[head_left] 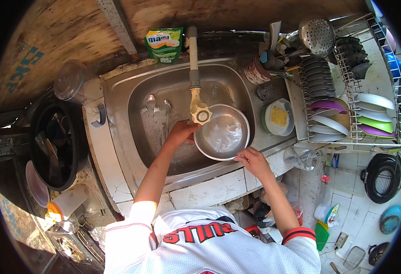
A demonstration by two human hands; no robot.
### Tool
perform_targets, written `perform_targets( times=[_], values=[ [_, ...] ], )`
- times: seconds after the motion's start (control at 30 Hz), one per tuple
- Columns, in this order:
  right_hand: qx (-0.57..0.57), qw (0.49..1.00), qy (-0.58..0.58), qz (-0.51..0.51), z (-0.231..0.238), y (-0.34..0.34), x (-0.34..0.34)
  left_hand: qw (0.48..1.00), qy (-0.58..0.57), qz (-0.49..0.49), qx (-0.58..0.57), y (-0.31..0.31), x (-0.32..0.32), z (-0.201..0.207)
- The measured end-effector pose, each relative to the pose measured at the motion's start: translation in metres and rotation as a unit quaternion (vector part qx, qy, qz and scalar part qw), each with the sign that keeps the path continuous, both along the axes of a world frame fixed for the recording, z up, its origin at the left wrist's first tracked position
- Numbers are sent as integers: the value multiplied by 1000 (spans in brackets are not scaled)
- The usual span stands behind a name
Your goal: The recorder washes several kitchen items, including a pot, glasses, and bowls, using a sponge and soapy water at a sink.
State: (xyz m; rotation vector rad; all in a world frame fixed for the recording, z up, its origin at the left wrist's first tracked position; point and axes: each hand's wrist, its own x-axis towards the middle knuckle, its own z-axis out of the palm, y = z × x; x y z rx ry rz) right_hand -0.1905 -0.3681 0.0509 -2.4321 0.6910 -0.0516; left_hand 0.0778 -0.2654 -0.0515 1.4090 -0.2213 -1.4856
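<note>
While the right hand (254, 163) pinches the bowl (222, 132), the left hand (182, 132) meets its left edge

Where the tap (194, 84) overhangs the sink (177, 75), the metal bowl sits over the right part of the basin, its inside shining. The right thumb and fingers pinch its near rim. The left hand, fingers bent, is at the left rim, just below the tap's knob (201, 116); its fingertips are partly hidden, so whether they pinch anything cannot be told.

Left of the bowl, forks (160, 110) and spoons (151, 99) lie in the sink. To its right, a tub (271, 130) holds a yellow sponge (280, 117), and a rack (355, 143) farther right carries plates (374, 101). Behind the sink stands a green pouch (165, 51).
</note>
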Motion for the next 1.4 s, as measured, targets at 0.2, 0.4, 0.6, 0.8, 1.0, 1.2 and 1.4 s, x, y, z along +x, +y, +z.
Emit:
perform_targets(
  times=[0.2,0.4,0.6,0.8,1.0,1.2,1.4],
  values=[
    [77,995,-62,-5,-48,3,54,883,-466,24,48,55,35,-32],
    [587,650,-274,-398,-140,20,167,745,-650,128,82,90,80,36],
    [626,619,-115,-459,-191,27,232,697,-696,136,106,105,90,53],
    [266,892,-266,-252,-191,22,230,744,-641,134,133,117,91,46],
    [454,846,-216,-176,-142,-23,191,819,-563,36,104,107,85,37],
    [317,947,23,-51,-98,-42,174,910,-403,-36,84,99,80,45],
    [251,959,126,38,-71,-52,145,939,-326,-99,33,84,73,12]
  ],
)
